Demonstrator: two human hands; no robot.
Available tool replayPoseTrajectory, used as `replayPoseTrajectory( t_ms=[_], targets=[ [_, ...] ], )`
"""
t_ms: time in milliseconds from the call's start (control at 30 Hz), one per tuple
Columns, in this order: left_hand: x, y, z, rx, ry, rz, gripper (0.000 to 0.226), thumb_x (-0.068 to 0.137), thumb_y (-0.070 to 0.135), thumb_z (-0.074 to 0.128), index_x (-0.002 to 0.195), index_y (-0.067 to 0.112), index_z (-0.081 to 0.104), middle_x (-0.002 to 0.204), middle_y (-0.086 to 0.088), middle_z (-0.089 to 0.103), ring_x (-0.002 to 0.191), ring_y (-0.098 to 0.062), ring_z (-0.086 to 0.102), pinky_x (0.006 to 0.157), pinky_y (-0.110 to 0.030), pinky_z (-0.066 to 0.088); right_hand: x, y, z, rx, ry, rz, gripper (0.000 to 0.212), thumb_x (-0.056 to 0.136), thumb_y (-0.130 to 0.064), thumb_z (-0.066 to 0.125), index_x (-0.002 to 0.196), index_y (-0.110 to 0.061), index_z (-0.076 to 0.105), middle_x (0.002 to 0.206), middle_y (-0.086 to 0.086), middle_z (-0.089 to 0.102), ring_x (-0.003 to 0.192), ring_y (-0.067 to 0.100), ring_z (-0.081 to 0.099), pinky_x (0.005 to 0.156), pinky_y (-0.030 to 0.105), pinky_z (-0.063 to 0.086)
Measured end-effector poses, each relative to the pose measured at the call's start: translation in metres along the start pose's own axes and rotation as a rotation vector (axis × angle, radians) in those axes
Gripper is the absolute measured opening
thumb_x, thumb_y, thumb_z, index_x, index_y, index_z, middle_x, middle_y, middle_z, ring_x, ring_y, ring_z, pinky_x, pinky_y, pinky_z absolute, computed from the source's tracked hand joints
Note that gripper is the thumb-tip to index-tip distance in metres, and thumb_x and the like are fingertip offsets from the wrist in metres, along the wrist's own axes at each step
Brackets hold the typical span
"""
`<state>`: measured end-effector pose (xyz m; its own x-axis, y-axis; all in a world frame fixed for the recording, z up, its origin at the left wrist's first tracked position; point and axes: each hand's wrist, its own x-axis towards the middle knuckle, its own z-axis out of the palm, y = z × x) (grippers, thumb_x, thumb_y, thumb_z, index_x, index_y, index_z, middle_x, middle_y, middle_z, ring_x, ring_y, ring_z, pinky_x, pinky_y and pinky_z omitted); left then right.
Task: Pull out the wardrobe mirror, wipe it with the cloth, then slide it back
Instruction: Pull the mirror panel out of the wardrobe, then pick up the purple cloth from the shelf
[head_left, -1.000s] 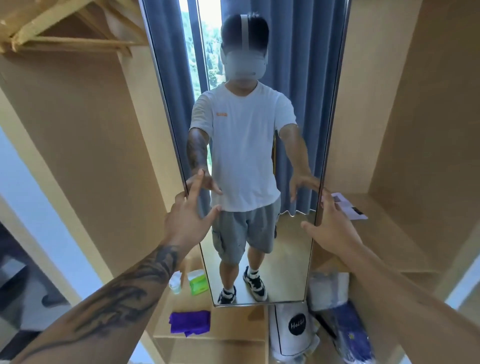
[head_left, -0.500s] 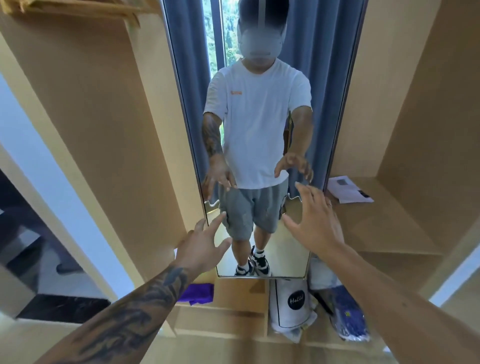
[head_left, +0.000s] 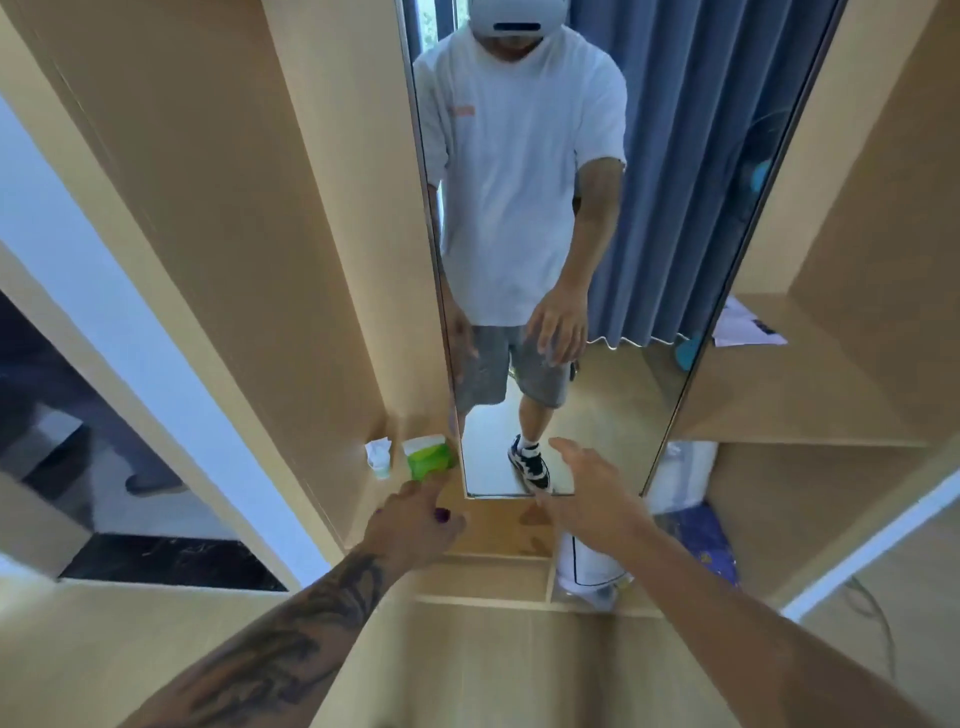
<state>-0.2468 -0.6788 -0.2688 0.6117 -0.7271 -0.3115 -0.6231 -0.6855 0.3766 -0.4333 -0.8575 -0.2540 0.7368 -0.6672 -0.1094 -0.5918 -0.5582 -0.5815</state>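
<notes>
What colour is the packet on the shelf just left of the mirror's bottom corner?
Green with a white top: the packet, clearest in the head view.

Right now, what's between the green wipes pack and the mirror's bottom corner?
Nothing. In the head view the green wipes pack sits right beside the mirror frame's lower left corner, with the left hand just below it.

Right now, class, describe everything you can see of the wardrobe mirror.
The mirror is a tall, narrow pane in a thin metallic-looking frame, standing upright between pale wooden wardrobe panels. It reflects a person in a white T-shirt and grey shorts, blue curtains and the floor. Its bottom edge ends just above a wooden shelf. The right hand reaches toward its lower edge with fingers straight; whether it touches is unclear. The left hand is beside the lower left corner, apart from it.
</notes>
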Motion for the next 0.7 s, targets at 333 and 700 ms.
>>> replayPoseTrajectory(
  t_ms=[333, 700],
  targets=[
    [0.035, -0.119, 0.008, -0.128, -0.107, -0.027, 0.073, 0.098, 0.053, 0.062, 0.163, 0.031, 0.034, 0.15, -0.005, 0.055, 0.134, -0.028, 0.056, 0.108, -0.039, 0.049, 0.033, -0.049, 0.108, -0.05, -0.189, 0.103, 0.066, 0.094, -0.041, 0.068, 0.152, -0.023, 0.042, 0.129, 0.004, 0.067, 0.121, 0.028, 0.062, 0.099, 0.037, 0.05],
    [0.067, -0.233, 0.011, -0.177, -0.234, -0.02, 0.06, 0.099, 0.048, 0.061, 0.155, 0.039, 0.042, 0.139, -0.005, 0.063, 0.125, -0.033, 0.061, 0.103, -0.043, 0.052, 0.05, -0.105, 0.202, 0.027, -0.165, 0.288, 0.07, 0.095, -0.046, 0.072, 0.155, -0.022, 0.044, 0.129, 0.009, 0.069, 0.125, 0.031, 0.062, 0.102, 0.034, 0.049]
  ],
)
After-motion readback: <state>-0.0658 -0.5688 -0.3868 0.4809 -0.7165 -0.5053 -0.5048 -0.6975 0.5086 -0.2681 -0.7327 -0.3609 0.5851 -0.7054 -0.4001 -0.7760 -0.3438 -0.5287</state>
